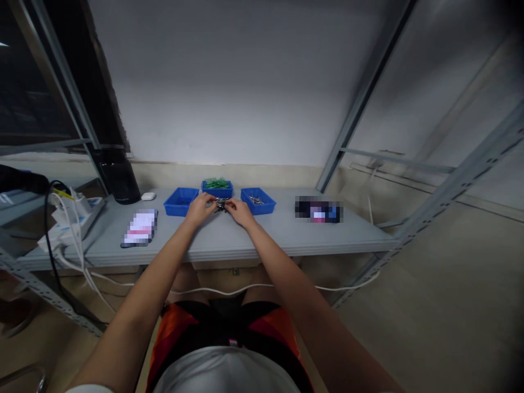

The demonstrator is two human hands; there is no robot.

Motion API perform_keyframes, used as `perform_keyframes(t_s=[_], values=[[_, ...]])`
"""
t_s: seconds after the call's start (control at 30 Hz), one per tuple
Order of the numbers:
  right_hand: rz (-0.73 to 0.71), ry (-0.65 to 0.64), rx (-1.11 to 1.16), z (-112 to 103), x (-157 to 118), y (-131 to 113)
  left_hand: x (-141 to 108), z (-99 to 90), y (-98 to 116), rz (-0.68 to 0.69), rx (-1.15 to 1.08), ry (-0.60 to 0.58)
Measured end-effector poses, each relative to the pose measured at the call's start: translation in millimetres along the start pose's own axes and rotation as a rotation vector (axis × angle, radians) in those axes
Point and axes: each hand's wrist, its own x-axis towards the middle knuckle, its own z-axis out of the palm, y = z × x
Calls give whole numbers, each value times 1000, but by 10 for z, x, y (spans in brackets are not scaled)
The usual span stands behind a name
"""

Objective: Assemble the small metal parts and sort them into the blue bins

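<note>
A small heap of shiny metal parts (221, 204) lies on the shelf top between my two hands; their exact kind is too small to tell. My left hand (200, 209) reaches the heap from the left, its fingers bent and pinched at the parts. From the other side my right hand (241, 212) meets the heap with thumb and fingers closed at its edge. Just behind stands a blue tray (218, 192) with green pieces (216, 183) in it. Another blue tray (267, 208), by my right hand, holds loose silvery parts (256, 200). Beside my left hand is a third blue tray (177, 212).
A phone (140, 228) lies at the left, near a white earphone case (148, 196) and a black bottle (119, 177). A white power strip (84, 221) with cables occupies the left end. Dark blurred items (319, 209) lie at the right. Metal posts (364, 93) frame the shelf.
</note>
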Motion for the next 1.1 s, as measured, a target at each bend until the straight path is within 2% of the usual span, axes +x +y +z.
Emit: perform_keyframes(t_s=[0.1,0.23,0.3,0.37,0.47,0.57,0.63,0.7,0.8,0.93,1.1], values=[[73,1,-147,5,-12,72,-1,-153,-6,-119,129,156],[19,-55,-265,40,-46,90,-43,-349,-75,-408,317,356],[-6,-51,-290,60,-54,72,-66,-381,-99,-483,381,400],[-4,-57,-318,66,-53,51,-69,-364,-91,-479,401,403],[-2,-111,-376,46,-43,20,-40,-273,-9,-299,376,311],[-4,-160,-433,17,-37,-20,-16,-140,116,-16,388,47],[-8,-163,-454,9,-33,-44,-22,-52,184,126,440,-120],[-26,-141,-440,14,-24,-54,-42,12,221,227,458,-207],[-74,-91,-330,35,0,-40,-72,56,220,270,430,-259],[-108,-41,-121,53,18,-16,-82,70,177,214,388,-301],[-87,-4,-34,53,3,-27,-74,84,148,164,373,-249]])
